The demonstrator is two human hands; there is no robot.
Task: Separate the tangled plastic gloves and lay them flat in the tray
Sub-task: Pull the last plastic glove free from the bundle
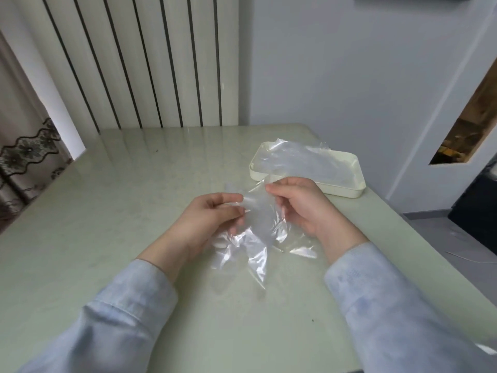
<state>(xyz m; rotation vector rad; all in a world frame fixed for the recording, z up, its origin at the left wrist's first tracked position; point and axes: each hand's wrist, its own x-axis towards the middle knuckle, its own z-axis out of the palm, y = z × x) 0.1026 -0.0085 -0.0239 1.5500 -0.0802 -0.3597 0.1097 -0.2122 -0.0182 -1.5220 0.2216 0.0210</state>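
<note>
Plastic gloves (255, 238), a clear crumpled tangle, hang between my two grips above the table (134, 184). My left grip (212, 214) pinches a strip of the film between thumb and fingertips. My right grip (298, 205), just beside it, has its fingers curled round the upper edge of the same tangle. The loose film trails down between my wrists; I cannot tell whether it touches the table. Beyond the right grip, near it, sits the cream tray (347, 191), with another clear glove (304, 160) spread inside it.
</note>
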